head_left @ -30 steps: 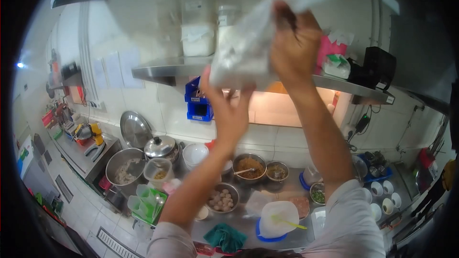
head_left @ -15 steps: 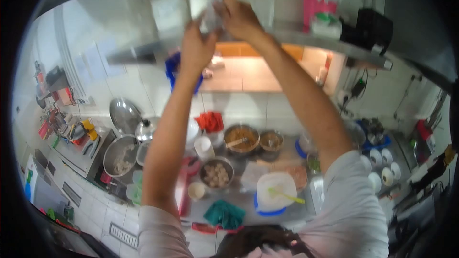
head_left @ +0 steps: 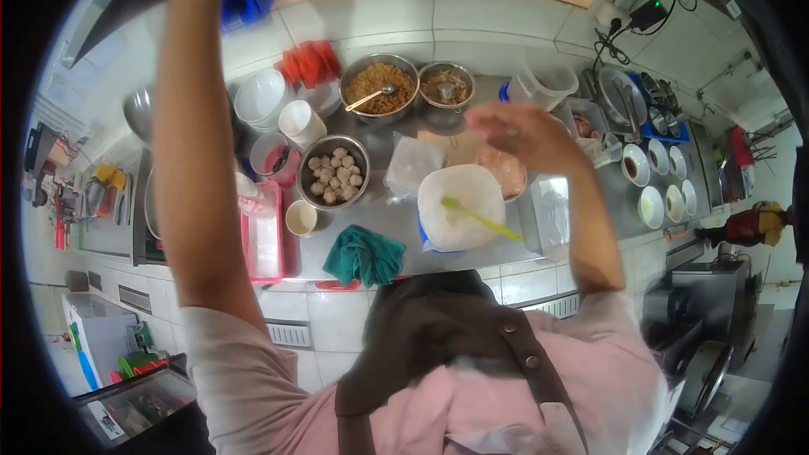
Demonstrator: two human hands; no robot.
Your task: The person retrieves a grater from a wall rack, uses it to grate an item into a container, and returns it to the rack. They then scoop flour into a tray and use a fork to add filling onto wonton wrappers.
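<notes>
My right hand (head_left: 524,133) hovers over the back of the steel counter, blurred a little, its fingers stretched out to the left with nothing visible in them. Beneath and around it are a plate of pale pink meat (head_left: 503,170), a clear plastic bag (head_left: 415,167) and a white tub (head_left: 462,206) with a lime-green spoon (head_left: 480,217) across it. My left forearm (head_left: 195,118) reaches up past the top edge, so my left hand is out of sight. Near that arm stand a steel bowl of meatballs (head_left: 334,172) and stacked white cups (head_left: 302,123).
Two steel bowls of food (head_left: 379,88) stand at the back. A teal cloth (head_left: 365,255) lies at the front edge beside a pink tray (head_left: 263,232). Small white dishes (head_left: 635,165) line the right side. Another person (head_left: 754,227) is at the far right.
Both hands were together on a whitish, see-through item at the high shelf. Now they are apart: the right has come down over the counter, the left is beyond the frame. The view has tilted down.
</notes>
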